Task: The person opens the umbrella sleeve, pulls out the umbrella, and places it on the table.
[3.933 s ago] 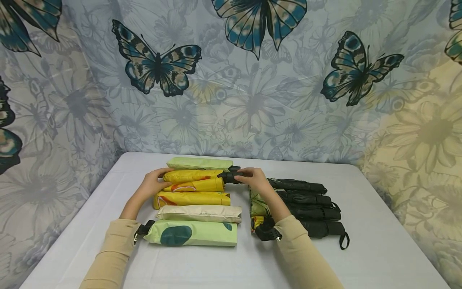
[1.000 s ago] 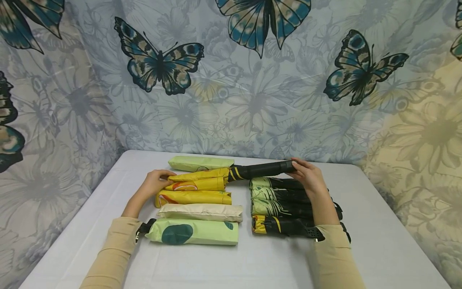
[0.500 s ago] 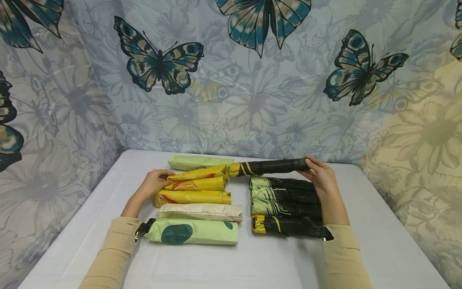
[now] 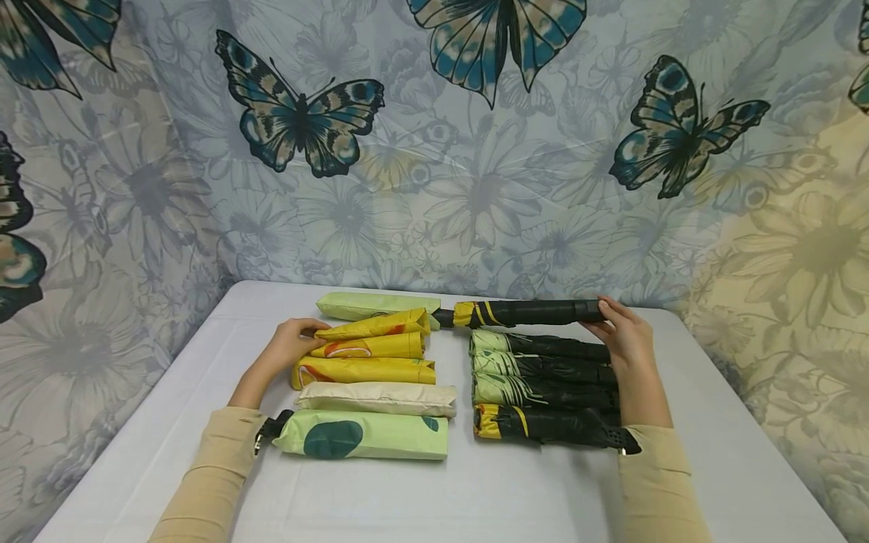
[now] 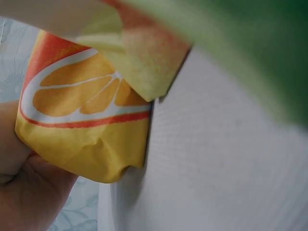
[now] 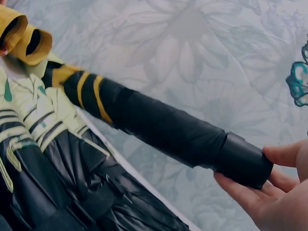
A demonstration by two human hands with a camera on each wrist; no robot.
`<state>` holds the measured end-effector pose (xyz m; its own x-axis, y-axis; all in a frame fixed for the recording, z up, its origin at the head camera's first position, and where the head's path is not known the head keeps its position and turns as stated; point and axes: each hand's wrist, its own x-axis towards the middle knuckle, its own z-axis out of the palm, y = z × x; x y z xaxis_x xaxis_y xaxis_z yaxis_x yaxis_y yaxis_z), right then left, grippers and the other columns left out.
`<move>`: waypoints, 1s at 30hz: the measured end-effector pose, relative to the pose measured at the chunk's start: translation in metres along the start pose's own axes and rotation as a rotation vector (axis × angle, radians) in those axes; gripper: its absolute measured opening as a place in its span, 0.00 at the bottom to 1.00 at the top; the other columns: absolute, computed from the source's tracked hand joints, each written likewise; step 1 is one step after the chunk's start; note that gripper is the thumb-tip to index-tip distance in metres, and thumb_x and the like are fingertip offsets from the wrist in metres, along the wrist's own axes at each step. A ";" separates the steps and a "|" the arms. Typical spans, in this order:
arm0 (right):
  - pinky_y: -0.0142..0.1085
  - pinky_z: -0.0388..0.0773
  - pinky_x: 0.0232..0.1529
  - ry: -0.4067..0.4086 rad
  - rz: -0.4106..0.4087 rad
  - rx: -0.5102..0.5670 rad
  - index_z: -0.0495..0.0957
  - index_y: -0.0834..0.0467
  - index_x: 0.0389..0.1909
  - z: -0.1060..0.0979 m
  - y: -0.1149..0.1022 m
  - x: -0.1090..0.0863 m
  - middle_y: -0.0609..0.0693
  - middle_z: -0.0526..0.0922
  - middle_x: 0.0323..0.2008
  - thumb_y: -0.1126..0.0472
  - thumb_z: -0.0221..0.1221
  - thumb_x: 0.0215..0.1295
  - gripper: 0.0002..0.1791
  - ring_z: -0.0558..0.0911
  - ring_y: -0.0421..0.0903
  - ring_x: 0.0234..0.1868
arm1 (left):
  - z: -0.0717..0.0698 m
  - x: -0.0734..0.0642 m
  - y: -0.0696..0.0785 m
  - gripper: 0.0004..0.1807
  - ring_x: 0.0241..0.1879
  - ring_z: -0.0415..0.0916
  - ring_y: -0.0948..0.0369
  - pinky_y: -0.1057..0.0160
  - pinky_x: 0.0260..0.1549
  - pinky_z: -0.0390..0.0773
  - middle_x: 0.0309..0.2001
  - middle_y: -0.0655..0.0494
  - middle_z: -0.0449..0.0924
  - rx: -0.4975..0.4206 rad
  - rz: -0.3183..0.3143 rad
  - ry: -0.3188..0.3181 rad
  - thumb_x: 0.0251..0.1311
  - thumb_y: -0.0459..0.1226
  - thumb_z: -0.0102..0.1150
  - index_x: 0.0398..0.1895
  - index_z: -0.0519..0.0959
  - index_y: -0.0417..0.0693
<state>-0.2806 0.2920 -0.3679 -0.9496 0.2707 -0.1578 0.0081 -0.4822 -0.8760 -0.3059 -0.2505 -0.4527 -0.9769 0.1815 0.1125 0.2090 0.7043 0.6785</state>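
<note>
My right hand (image 4: 627,339) pinches the handle end of a folded black umbrella (image 4: 532,312) with yellow stripes, thumb on one side and fingers on the other. The umbrella lies level above the row of umbrellas, its striped end apart from the yellow sleeve (image 4: 380,324). In the right wrist view the sleeve's mouth (image 6: 37,48) gapes. My left hand (image 4: 292,348) pinches the closed end of that sleeve, which tilts over another yellow sleeve (image 4: 370,346). In the left wrist view, fingers (image 5: 38,187) show beside yellow fabric printed with an orange slice (image 5: 86,91).
Another yellow sleeve (image 4: 366,372), a cream sleeve (image 4: 376,400) and a light green sleeve with dark spots (image 4: 400,437) lie nearer. Behind lies a light green sleeve (image 4: 360,303) with a black end. Several folded umbrellas (image 4: 536,392) lie right on the white table (image 4: 339,501).
My right hand has moved right, drawing the black umbrella out of the yellow sleeve until its striped end came clear. My left hand has stayed at the sleeve's closed end.
</note>
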 end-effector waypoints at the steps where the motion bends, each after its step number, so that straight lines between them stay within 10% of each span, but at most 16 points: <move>1: 0.33 0.86 0.40 0.016 -0.003 -0.001 0.83 0.52 0.36 -0.001 0.000 0.001 0.45 0.67 0.52 0.67 0.59 0.66 0.07 0.85 0.42 0.35 | 0.000 0.000 0.000 0.15 0.51 0.79 0.43 0.44 0.52 0.78 0.50 0.37 0.83 -0.001 0.000 0.000 0.62 0.32 0.61 0.52 0.81 0.37; 8: 0.34 0.86 0.38 0.064 0.012 0.024 0.83 0.55 0.40 -0.011 0.000 0.005 0.45 0.71 0.53 0.69 0.60 0.64 0.08 0.85 0.44 0.32 | 0.000 0.001 -0.001 0.15 0.52 0.78 0.43 0.45 0.53 0.78 0.51 0.38 0.82 0.002 -0.008 -0.004 0.63 0.32 0.61 0.52 0.81 0.38; 16: 0.34 0.86 0.41 -0.092 0.029 -0.077 0.84 0.52 0.41 -0.025 -0.003 0.012 0.43 0.75 0.47 0.68 0.60 0.65 0.09 0.87 0.41 0.35 | -0.001 0.001 0.000 0.16 0.53 0.78 0.42 0.45 0.53 0.78 0.52 0.36 0.81 -0.002 -0.021 -0.013 0.63 0.32 0.60 0.53 0.81 0.37; 20: 0.34 0.86 0.42 -0.126 0.063 -0.144 0.64 0.57 0.70 -0.027 -0.007 0.018 0.55 0.61 0.70 0.66 0.60 0.66 0.31 0.87 0.38 0.36 | -0.001 0.001 0.000 0.16 0.54 0.78 0.42 0.45 0.53 0.78 0.53 0.36 0.80 -0.006 -0.029 -0.016 0.64 0.32 0.60 0.53 0.81 0.37; 24: 0.32 0.85 0.43 -0.158 0.103 -0.228 0.44 0.64 0.75 -0.028 -0.010 0.025 0.56 0.35 0.79 0.63 0.58 0.68 0.42 0.86 0.37 0.35 | 0.000 0.001 0.000 0.16 0.53 0.78 0.42 0.45 0.53 0.78 0.53 0.36 0.80 -0.009 -0.026 -0.015 0.64 0.32 0.60 0.53 0.81 0.37; 30: 0.32 0.84 0.47 -0.227 0.128 -0.261 0.62 0.55 0.72 -0.034 -0.012 0.031 0.55 0.32 0.79 0.63 0.58 0.69 0.31 0.86 0.37 0.37 | 0.000 0.000 0.000 0.16 0.53 0.78 0.42 0.45 0.53 0.78 0.52 0.36 0.81 -0.009 -0.012 -0.009 0.63 0.32 0.60 0.53 0.81 0.36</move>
<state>-0.2995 0.3348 -0.3777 -0.9809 0.0166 -0.1939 0.1828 -0.2638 -0.9471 -0.3061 -0.2506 -0.4529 -0.9790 0.1790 0.0977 0.1965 0.7000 0.6866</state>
